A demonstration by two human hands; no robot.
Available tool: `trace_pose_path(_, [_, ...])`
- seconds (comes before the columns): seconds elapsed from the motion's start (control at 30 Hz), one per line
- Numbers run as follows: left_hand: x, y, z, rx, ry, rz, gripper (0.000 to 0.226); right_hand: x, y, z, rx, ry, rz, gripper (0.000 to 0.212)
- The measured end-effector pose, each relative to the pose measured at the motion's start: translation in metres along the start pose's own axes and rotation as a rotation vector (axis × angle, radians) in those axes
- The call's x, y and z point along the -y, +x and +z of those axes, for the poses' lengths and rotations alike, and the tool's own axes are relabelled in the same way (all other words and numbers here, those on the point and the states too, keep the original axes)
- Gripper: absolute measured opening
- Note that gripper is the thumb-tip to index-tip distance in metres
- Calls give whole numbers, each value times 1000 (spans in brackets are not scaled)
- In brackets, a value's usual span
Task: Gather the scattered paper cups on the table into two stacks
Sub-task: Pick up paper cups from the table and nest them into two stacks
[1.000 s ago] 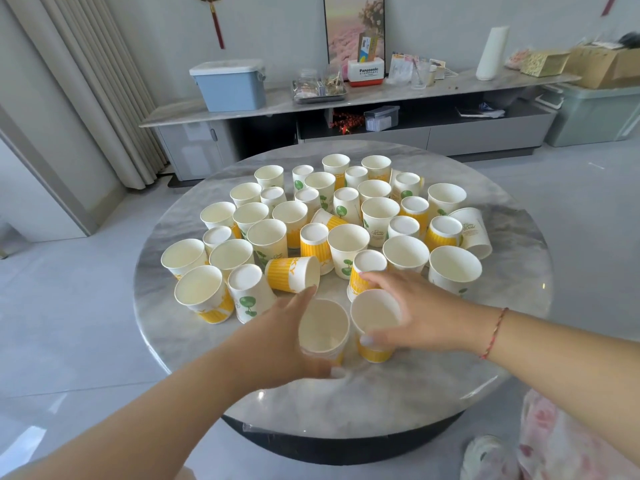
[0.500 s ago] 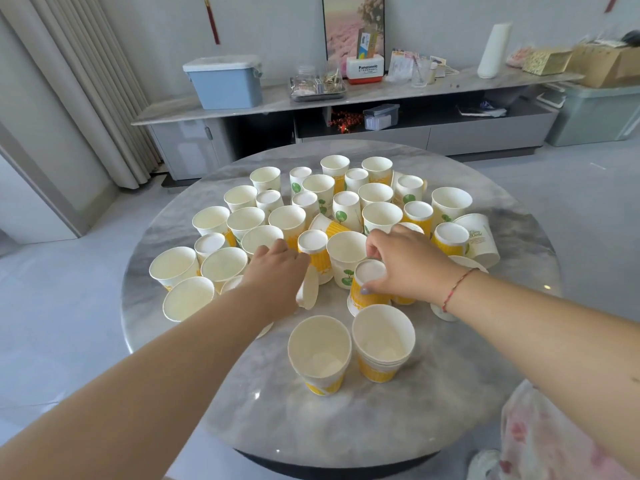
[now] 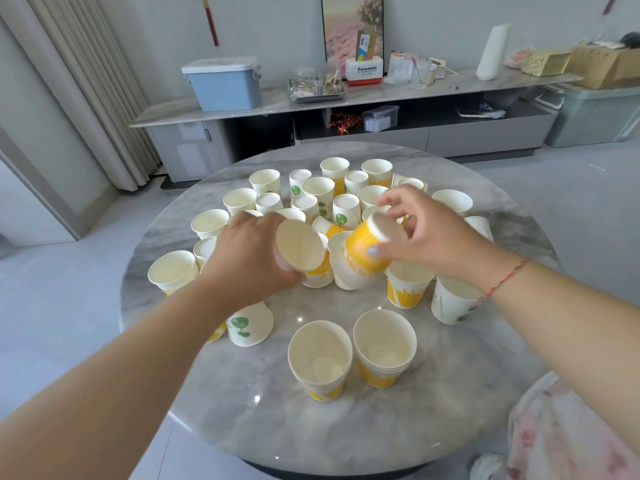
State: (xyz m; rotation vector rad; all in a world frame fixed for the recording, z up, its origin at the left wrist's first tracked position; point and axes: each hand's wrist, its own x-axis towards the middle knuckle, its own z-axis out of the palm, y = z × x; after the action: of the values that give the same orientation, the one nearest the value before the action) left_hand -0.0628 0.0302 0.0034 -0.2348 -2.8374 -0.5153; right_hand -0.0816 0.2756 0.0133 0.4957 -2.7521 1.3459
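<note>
Left hand (image 3: 249,258) grips a paper cup (image 3: 301,251) tilted on its side, open mouth facing the camera, yellow band showing below the rim; fingers curled round its far side. Right hand (image 3: 426,233) pinches a yellow-striped cup (image 3: 367,249) upside down and tilted, white base toward the fingers, thumb on the near wall, fingertips on the base rim. Both held cups are lifted above the cluster, close together, with a white cup lying between them. Two stacks stand upright at the near edge of the round marble table (image 3: 242,410); left stack (image 3: 320,362) and right stack (image 3: 384,348) just beside each other, the right one showing several nested rims. Scattered paper cups (image 3: 311,192) crowd the table's middle and far part, some upright, some inverted; one green-printed cup (image 3: 249,323) sits under the left forearm. Red string bracelet (image 3: 502,282) on the right wrist.
</note>
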Motion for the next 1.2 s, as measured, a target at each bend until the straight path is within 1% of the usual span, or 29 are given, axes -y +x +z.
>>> trace_pose_path(0.07, [-7,-9,-17,36,-279,-140,54,5,-3,-12,-64,314,8,48])
trace_pose_path(0.1, [-10,-13,-21,64,-393,-182,50,5,-6,-15,-63,493,17,47])
trace_pose_path(0.17, [-12,-22,-22,113,-570,-237,53,4,-12,-13,15,792,31,56])
trace_pose_path(0.2, [-14,-25,-21,120,-620,-259,60,2,-15,-9,66,852,45,65])
trace_pose_path(0.23, [-16,-28,-21,115,-655,-281,67,2,-18,-4,114,843,53,73])
trace_pose_path(0.27, [-18,-31,-21,108,-685,-300,72,2,-22,0,147,776,58,78])
trace_pose_path(0.33, [-22,-37,-24,98,-738,-294,76,2,-27,6,175,555,41,77])
trace_pose_path(0.37, [-23,-40,-26,96,-734,-277,78,2,-29,9,187,452,27,77])
trace_pose_path(0.43, [-25,-49,-27,100,-673,-230,78,2,-34,13,224,327,8,81])
trace_pose_path(0.5, [-28,-58,-26,112,-591,-173,72,1,-40,18,232,301,10,83])
trace_pose_path(0.6, [-28,-72,-21,120,-496,-100,75,-3,-47,20,232,236,-14,82])
trace_pose_path(0.73, [-27,-83,-15,146,-448,-101,75,-13,-56,17,252,91,-40,73])
trace_pose_path(0.8, [-26,-87,-9,159,-420,-83,74,-18,-60,16,264,51,-33,74])
trace_pose_path(0.87, [-24,-90,-1,186,-392,-69,74,-24,-62,15,302,36,-14,80])
trace_pose_path(0.93, [-20,-91,5,234,-361,-63,81,-27,-64,12,356,11,5,84])
trace_pose_path(0.97, [-19,-91,6,269,-339,-51,90,-28,-64,10,373,4,5,83])
trace_pose_path(1.03, [-18,-90,4,326,-309,-41,107,-26,-62,7,358,28,10,70])
trace_pose_path(1.07, [-17,-87,1,328,-312,-49,105,-26,-59,5,317,45,19,60])
trace_pose_path(1.1, [-15,-85,-3,305,-326,-67,95,-28,-55,4,254,48,26,49])
trace_pose_path(1.17, [-7,-77,-9,186,-347,-168,64,-36,-45,0,116,-55,43,34])
trace_pose_path(1.2, [0,-73,-12,106,-326,-229,48,-41,-40,-1,71,-159,57,31])
